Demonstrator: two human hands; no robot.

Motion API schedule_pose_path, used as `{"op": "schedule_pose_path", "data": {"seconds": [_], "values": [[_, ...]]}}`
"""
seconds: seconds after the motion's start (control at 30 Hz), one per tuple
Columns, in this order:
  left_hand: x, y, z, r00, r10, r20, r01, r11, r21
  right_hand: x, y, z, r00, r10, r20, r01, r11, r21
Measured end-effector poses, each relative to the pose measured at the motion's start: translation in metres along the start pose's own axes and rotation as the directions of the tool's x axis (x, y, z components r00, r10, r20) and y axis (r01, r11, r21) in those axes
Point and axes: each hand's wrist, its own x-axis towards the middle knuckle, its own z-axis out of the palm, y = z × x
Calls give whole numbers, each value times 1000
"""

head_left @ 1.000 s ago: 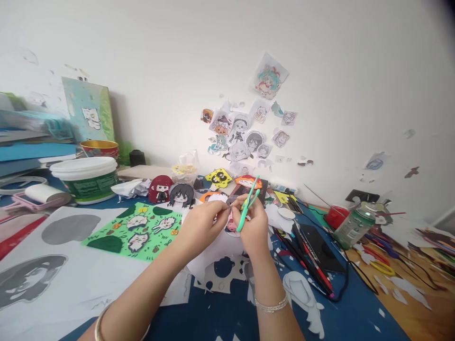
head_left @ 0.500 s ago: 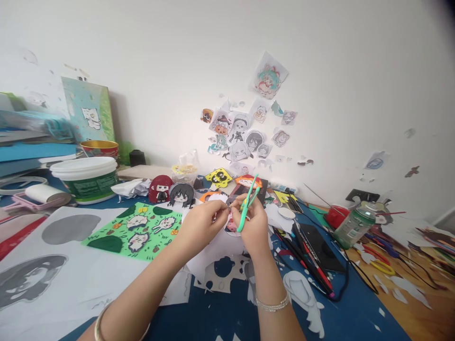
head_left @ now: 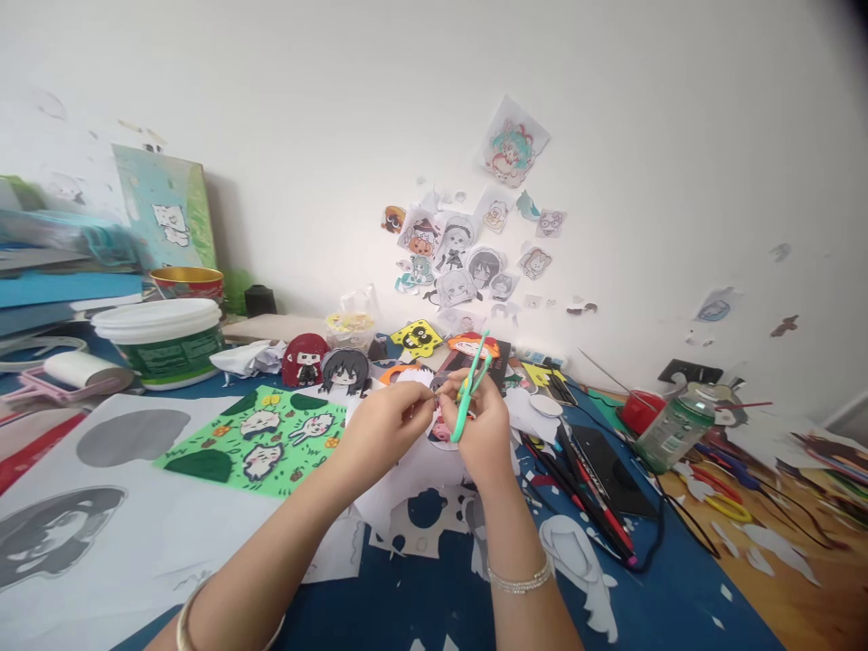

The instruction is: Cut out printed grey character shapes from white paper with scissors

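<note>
Both hands meet above the middle of the desk, fingertips nearly touching. My left hand (head_left: 397, 420) is closed in a pinch; whatever lies between its fingertips is too small to make out. Green-handled scissors (head_left: 463, 411) hang on the fingers of my right hand (head_left: 483, 429), pointing upward. The thumb and index finger of that hand pinch close to the left fingertips. Behind and below the hands are paper cutouts, partly hidden, and white paper (head_left: 413, 470). A green decorated sheet (head_left: 234, 443) lies to the left.
A white-lidded tub (head_left: 159, 339) and a red-haired cutout (head_left: 303, 360) stand at the left. Pens (head_left: 589, 497), a glass jar (head_left: 678, 429), a red cup (head_left: 638, 413) and paper scraps lie on the right. Cutouts are stuck on the wall.
The hands stay together in nearly the same place. The scissors have tilted very slightly, and the view has shifted a little.
</note>
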Motion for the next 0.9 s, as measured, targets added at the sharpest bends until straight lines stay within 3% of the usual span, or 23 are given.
{"op": "schedule_pose_path", "data": {"seconds": [0.13, 0.2, 0.3, 0.4, 0.67, 0.9], "values": [[0, -1, -3, 998, -43, -44, 35, 986, -163, 1, -5, -4, 999, 16, 28, -19, 996, 87], [0, 1, -8, 996, -68, -64, 50, 965, -256, 1, -7, -10, 986, 69, 149, -83, 993, 87], [-1, 4, -15, 993, -90, -72, 60, 936, -347, 1, -8, -18, 896, 143, 420, -159, 987, 3], [-2, 5, -20, 996, -76, -52, 50, 922, -383, 1, -8, -20, 818, 154, 555, -166, 986, -29], [-3, -4, -27, 990, -15, 138, 74, 897, -436, -1, -13, -19, 733, 147, 664, -152, 987, -50], [-3, -5, -36, 977, -26, 210, 111, 908, -403, 0, -12, -21, 735, 186, 652, -138, 983, -124]]}}
